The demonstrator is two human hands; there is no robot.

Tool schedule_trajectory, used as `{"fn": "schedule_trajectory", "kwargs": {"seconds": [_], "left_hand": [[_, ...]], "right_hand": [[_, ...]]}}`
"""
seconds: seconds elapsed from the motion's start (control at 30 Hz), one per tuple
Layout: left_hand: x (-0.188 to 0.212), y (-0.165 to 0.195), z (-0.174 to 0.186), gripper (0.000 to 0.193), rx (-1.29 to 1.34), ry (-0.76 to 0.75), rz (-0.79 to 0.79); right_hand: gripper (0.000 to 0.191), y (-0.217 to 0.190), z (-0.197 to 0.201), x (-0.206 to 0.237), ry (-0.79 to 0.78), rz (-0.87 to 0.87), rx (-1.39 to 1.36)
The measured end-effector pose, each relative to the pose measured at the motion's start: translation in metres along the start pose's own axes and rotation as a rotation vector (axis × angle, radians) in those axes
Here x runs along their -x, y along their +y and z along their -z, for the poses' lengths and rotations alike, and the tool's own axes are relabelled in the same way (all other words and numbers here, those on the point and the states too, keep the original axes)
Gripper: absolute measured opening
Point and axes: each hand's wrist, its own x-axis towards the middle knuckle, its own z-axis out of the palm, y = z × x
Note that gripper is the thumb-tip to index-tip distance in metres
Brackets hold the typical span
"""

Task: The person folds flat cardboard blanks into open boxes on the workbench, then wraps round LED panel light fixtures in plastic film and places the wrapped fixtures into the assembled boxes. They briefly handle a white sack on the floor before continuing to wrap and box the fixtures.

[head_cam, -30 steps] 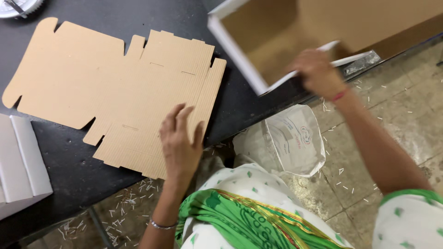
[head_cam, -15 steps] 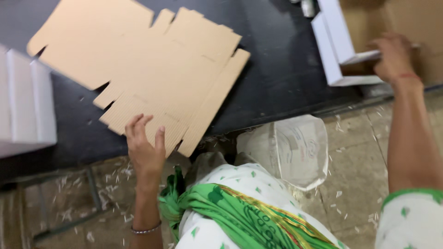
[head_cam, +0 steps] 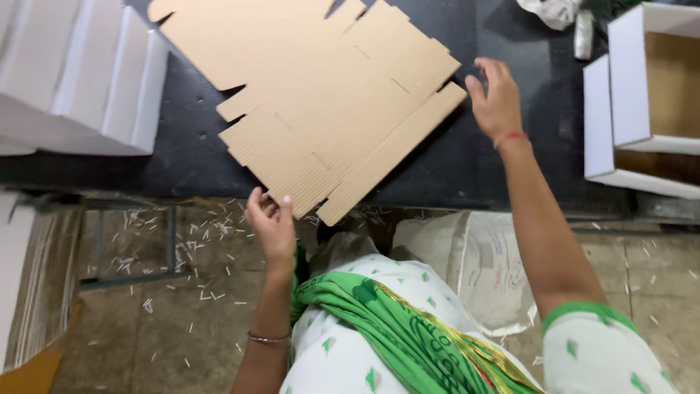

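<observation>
Black table [head_cam: 467, 168] over a tiled floor [head_cam: 146, 306] strewn with paper scraps. White folded boxes [head_cam: 80, 73] are stacked at the table's left. Two open white boxes [head_cam: 627, 80] with brown insides sit at the right. A plastic sack [head_cam: 481, 263] lies on the floor by the person's knees. A flat brown cardboard blank [head_cam: 328, 102] lies mid-table, its near corner hanging over the edge. The left hand [head_cam: 271, 226] pinches that near corner, fingers narrow on the blank. The right hand [head_cam: 497, 98] hovers wide open just beside the blank's right flap, holding nothing. Whether it touches the flap: cannot tell.
</observation>
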Motion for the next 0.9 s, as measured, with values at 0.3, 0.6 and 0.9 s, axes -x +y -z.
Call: {"fn": "schedule_trajectory", "kwargs": {"seconds": [0.3, 0.6, 0.9], "left_hand": [[-0.026, 0.011, 0.002, 0.053, -0.121, 0.001, -0.069], [-0.092, 0.027, -0.018, 0.04, 0.394, -0.352, 0.173], [-0.071, 0.04, -0.032, 0.036, 0.702, -0.417, 0.476]], "right_hand": [[0.055, 0.016, -0.049, -0.034, -0.085, -0.129, -0.223], [0.048, 0.009, 0.021, 0.126, 0.13, -0.672, -0.869], [0.048, -0.035, -0.009, 0.146, 0.25, -0.875, -1.372]]}}
